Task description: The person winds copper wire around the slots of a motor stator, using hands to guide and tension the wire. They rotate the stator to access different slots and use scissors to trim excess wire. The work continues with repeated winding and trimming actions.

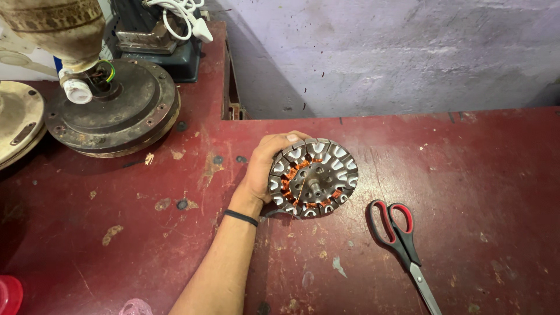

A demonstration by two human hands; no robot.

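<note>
Stator (313, 178) gripped on edge by the left hand (262, 169) mid-table; those loose copper windings (290, 182) could snag, and scissors (402, 245) sit close by.

Your worktop (466, 175) is a dark red, worn surface with chipped paint and pale scuffs. The round motor stator (313, 178), with its copper windings, rests tilted on it inside your left-hand grip (265, 169). Just to the right of that grip and a little nearer to you lie the scissors (402, 245) with red and black handles. Well to the left of the grip and farther away sits a round, grimy fan motor housing (114, 111), beside another pale disc (17, 119) at the edge.
</note>
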